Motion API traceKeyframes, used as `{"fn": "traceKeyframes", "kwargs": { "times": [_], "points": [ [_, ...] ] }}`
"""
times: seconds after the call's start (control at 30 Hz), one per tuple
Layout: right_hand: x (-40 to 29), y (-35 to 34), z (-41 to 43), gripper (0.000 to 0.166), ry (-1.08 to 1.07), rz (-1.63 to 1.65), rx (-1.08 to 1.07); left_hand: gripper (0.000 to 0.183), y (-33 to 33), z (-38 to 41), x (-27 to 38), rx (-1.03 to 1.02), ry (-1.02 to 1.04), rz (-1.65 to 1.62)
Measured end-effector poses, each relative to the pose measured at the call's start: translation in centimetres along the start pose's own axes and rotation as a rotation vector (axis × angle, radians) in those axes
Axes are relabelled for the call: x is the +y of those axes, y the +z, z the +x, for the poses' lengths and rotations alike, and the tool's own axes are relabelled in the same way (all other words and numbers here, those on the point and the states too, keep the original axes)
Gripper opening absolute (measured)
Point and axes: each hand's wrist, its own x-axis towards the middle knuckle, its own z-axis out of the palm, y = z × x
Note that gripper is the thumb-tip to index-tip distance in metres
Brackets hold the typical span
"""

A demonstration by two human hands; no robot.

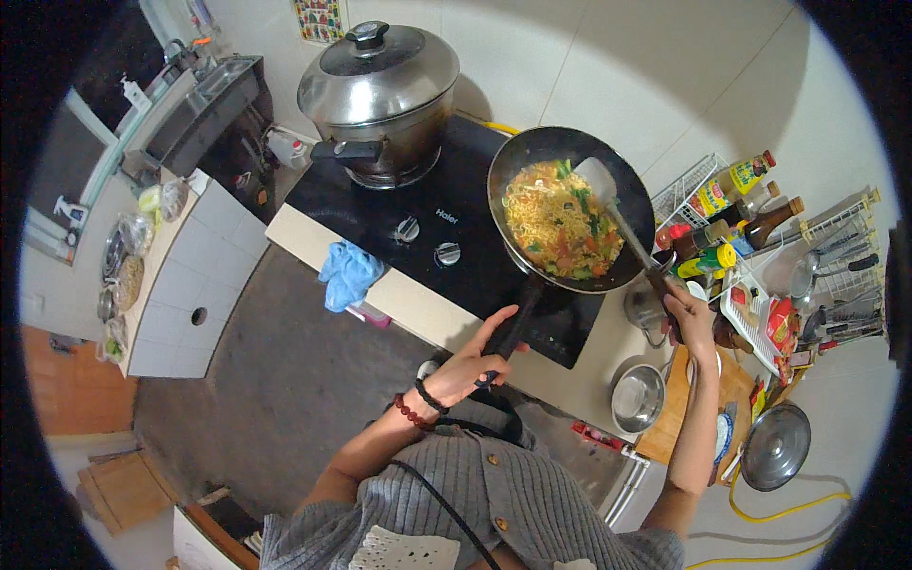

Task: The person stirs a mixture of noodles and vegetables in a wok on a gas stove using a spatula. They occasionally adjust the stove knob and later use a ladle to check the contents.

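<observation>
My left hand [473, 365] is wrapped around the black handle [519, 322] of a dark wok [627, 260]. The wok sits at the right side of a black Haier gas hob [342, 210]. Inside it are noodles [545, 210] in reddish broth with green leaves and orange-red pieces. My right hand [690, 319] grips a spatula [630, 231] by its dark handle. The spatula's broad blade rests against the food near the wok's far inner wall. Beaded bracelets circle my left wrist.
A large lidded steel pot [381, 92] stands on the left burner. A blue cloth [350, 274] hangs over the counter's front edge. To the right are sauce bottles [737, 182], a steel bowl [638, 399], a cutting board [737, 388] and a glass lid [776, 447].
</observation>
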Motion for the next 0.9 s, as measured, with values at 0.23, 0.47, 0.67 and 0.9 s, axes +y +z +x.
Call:
{"fn": "traceKeyframes", "kwargs": {
  "times": [0.23, 0.47, 0.67, 0.9],
  "points": [
    [-0.4, 1.4, -0.6, 0.038, 0.167, 0.353, -0.179, 0.083, -0.2, 0.3, -0.9, -0.02, 0.029, 0.009],
    [-0.8, 1.8, -4.3, 0.036, 0.083, 0.314, -0.104, 0.083, 0.0, 0.4, -0.8, -0.003, 0.027, 0.002],
    [-1.7, 0.9, -8.3, 0.036, -0.009, 0.027, -0.089, 0.083, 0.2, 0.2, -0.8, 0.002, 0.028, -0.028],
    [-1.7, 0.3, -11.3, 0.04, -0.218, -0.466, 0.125, 0.084, 0.0, 0.2, -0.9, 0.01, 0.023, -0.001]
  ]
}}
